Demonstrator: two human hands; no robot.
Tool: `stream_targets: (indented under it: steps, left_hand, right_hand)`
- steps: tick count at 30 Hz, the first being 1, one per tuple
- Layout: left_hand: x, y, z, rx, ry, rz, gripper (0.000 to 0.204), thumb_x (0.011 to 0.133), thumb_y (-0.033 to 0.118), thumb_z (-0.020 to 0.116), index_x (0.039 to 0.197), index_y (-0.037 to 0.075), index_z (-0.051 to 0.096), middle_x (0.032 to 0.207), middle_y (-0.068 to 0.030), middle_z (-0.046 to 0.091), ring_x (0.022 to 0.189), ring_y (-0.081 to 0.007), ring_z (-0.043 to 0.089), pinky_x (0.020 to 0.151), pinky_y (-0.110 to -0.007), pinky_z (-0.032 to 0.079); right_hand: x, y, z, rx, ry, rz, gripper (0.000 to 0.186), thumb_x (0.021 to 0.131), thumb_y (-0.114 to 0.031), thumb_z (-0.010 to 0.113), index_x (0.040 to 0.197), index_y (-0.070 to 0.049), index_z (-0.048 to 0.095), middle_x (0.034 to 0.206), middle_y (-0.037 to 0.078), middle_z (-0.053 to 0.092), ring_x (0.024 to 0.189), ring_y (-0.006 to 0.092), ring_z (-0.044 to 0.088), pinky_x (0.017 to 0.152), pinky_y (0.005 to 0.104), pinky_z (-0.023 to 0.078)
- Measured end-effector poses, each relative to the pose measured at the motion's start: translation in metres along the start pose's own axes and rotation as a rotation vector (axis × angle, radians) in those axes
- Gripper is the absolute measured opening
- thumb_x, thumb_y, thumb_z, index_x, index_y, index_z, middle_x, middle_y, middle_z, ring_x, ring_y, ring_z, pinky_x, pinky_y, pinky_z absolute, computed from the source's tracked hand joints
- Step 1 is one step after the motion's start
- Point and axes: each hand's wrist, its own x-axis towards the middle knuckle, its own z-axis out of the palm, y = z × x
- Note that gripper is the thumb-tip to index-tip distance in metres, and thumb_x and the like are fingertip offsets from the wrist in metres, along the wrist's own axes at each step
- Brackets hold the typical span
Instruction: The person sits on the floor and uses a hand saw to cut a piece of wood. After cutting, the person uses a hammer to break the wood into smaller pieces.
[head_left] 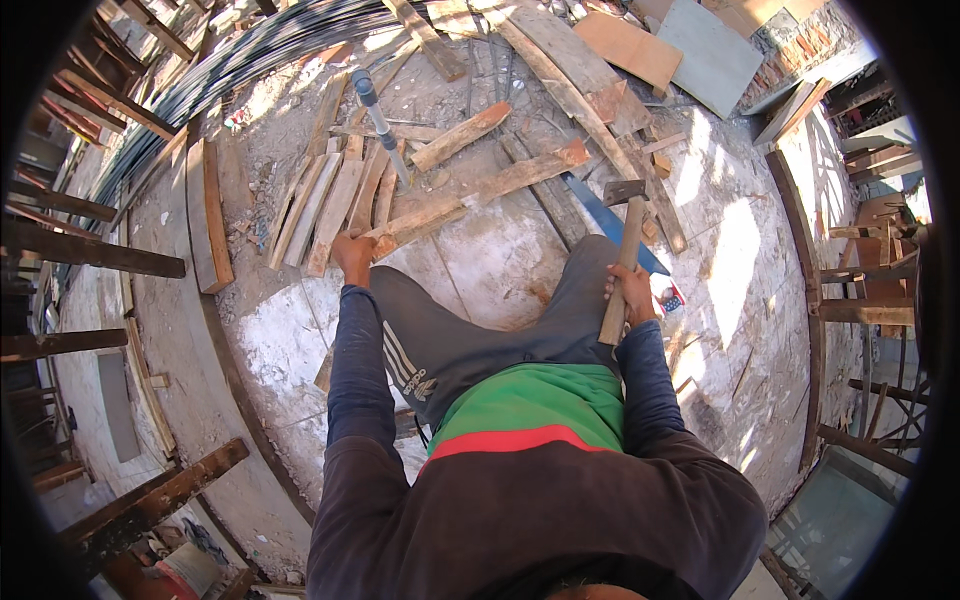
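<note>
On the concrete floor [500,260], my left hand [354,255] has its fingers clamped on the near end of a long wooden plank [480,192]. Plank's long axis runs far-right from that grip, across the scrap wood pile [335,200]. My right hand [632,292] is wrapped shut on a hammer [622,262], head pointing far, just right of the plank. Left hand is nearer the plank.

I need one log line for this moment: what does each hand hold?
left hand: grips long wooden plank | right hand: holds hammer, head up | surface: concrete floor
</note>
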Motion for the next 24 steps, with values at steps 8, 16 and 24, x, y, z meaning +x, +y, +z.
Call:
stream_targets:
  steps: [8,16,24]
  left_hand:
    - [-0.018,0.029,-0.012,0.235,-0.66,-0.113,0.029,0.077,0.022,0.082,0.089,-0.002,0.072,0.075,-0.0082,0.066,0.061,-0.0178,0.06,0.057,-0.033,0.051]
    - [-0.053,0.041,-0.025,0.101,-0.817,-0.004,0.019,0.088,0.013,0.072,0.097,-0.004,0.072,0.084,-0.005,0.07,0.072,-0.0127,0.061,0.069,-0.028,0.05]
    - [-0.028,0.07,0.141,0.849,-0.566,0.553,0.071,0.081,0.043,0.076,0.126,-0.008,0.06,0.117,-0.0291,0.065,0.106,-0.037,0.066,0.091,-0.04,0.05]
  right_hand:
    - [0.032,0.043,-0.032,0.339,-0.067,0.234,0.017,0.087,-0.01,0.065,0.097,-0.005,0.052,0.071,0.003,0.055,0.055,0.0138,0.054,0.048,0.0289,0.048]
    - [0.029,0.042,-0.044,0.456,-0.053,0.248,0.011,0.088,-0.012,0.064,0.087,-0.006,0.054,0.07,0.002,0.056,0.056,0.012,0.055,0.05,0.0279,0.05]
    - [0.037,0.05,-0.056,0.332,-0.035,0.252,0.012,0.087,-0.011,0.064,0.086,-0.005,0.054,0.067,0.002,0.056,0.053,0.0135,0.056,0.047,0.0289,0.05]
